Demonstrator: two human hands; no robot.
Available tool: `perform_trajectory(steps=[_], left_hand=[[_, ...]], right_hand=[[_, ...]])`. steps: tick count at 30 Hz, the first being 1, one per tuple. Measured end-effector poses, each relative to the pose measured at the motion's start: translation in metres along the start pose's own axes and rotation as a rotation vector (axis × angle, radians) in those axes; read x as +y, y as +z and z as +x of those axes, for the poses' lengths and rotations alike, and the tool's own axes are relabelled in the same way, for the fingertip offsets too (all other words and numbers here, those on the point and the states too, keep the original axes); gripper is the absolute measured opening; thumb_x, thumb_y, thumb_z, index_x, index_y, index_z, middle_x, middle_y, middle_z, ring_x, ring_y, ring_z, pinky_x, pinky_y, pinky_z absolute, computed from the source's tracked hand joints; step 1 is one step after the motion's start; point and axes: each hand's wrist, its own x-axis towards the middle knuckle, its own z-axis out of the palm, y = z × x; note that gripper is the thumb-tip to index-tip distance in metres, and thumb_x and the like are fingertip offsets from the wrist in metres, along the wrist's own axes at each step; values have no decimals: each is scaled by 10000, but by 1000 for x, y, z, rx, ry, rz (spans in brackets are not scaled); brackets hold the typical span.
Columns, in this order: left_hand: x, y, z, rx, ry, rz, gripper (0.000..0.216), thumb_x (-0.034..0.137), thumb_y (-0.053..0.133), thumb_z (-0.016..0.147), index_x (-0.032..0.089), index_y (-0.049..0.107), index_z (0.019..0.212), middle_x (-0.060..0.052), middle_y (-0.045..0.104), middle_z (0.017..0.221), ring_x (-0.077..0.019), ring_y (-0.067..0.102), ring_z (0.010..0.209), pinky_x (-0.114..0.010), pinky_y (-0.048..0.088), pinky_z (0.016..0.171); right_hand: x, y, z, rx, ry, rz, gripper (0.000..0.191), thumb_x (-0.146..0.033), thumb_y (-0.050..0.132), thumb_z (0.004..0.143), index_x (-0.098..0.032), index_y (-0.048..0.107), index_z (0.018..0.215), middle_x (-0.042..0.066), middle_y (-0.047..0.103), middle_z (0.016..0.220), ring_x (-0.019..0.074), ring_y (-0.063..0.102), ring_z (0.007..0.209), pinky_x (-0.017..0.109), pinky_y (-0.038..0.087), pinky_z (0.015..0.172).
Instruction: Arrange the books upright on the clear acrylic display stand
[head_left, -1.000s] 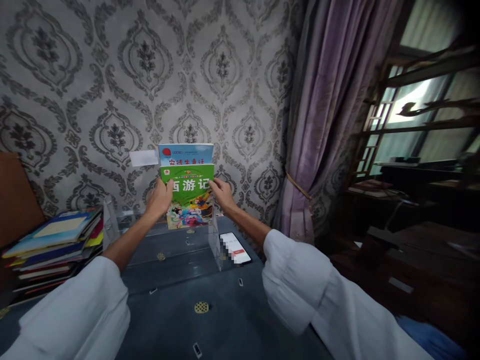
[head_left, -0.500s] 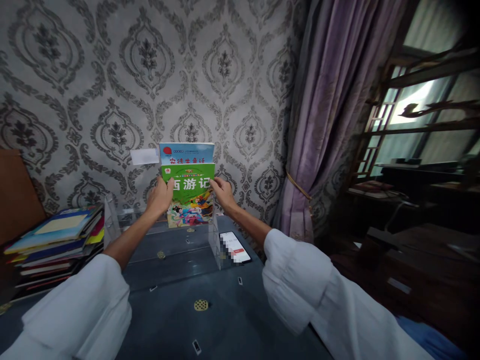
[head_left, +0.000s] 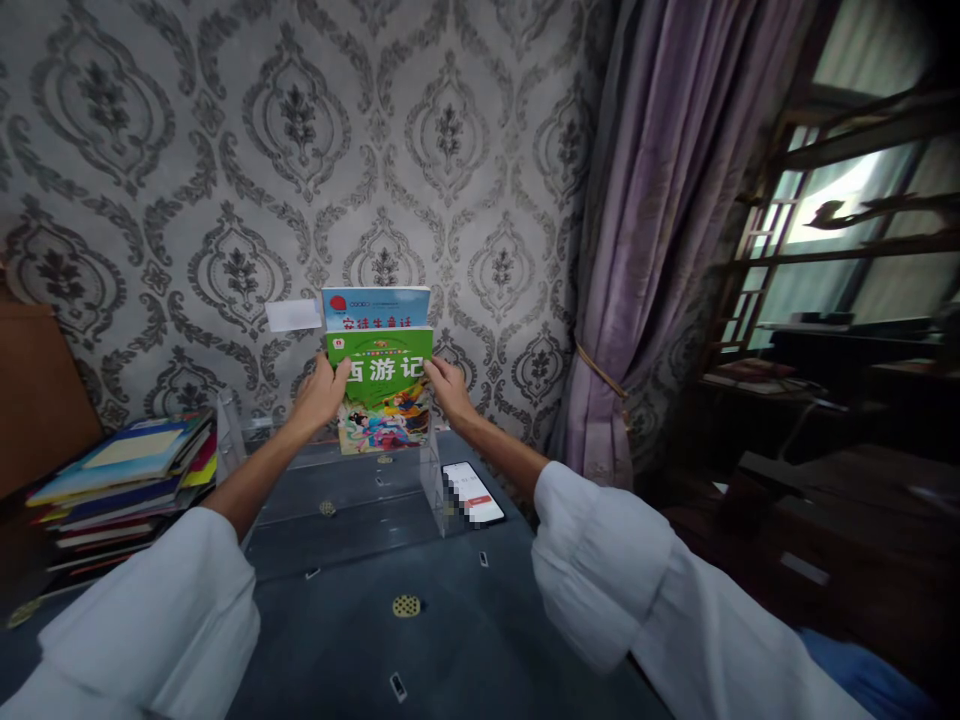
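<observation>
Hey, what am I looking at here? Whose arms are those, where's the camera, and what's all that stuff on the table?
There is no machine here. Every picture comes from one camera worn on a person's head, looking forward and down, so the two white-sleeved arms are that person's own. The left hand and right hand grip the side edges of a green book with a cartoon cover, holding it upright at a clear plastic rack. A blue book stands right behind it. The rack sits on a dark blue table against patterned wallpaper. A stack of books lies to the left, a phone lies flat to the right, and a purple curtain hangs beyond.
</observation>
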Motion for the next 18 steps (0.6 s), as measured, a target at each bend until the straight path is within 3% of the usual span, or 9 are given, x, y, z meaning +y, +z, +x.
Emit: perform_trajectory(steps=[4, 11, 18], left_hand=[[-2, -2, -2, 6, 26, -27, 512, 446, 349, 991, 101, 463, 1352, -232, 685, 1244, -346, 704, 1099, -468, 534, 939], [-5, -2, -11, 42, 29, -68, 557, 480, 425, 973, 128, 411, 1404, -211, 638, 1346, -348, 618, 1255, -487, 486, 1023], [-9, -2, -24, 62, 130, -131, 530, 478, 462, 959, 125, 435, 1354, -217, 602, 1367, -341, 573, 1301, -498, 447, 1081]], right_hand=[[1, -3, -5, 5, 0, 33, 440, -508, 556, 895, -181, 740, 1126, 86, 762, 1191, 276, 675, 1134, 408, 491, 1030], [-3, -10, -14, -11, 34, 63, 522, -591, 610, 867, -186, 724, 1177, 99, 736, 1261, 283, 645, 1220, 425, 467, 1084], [-9, -14, -31, -22, 66, 82, 564, -546, 588, 885, -132, 675, 1258, 125, 720, 1284, 292, 655, 1198, 438, 502, 1041]])
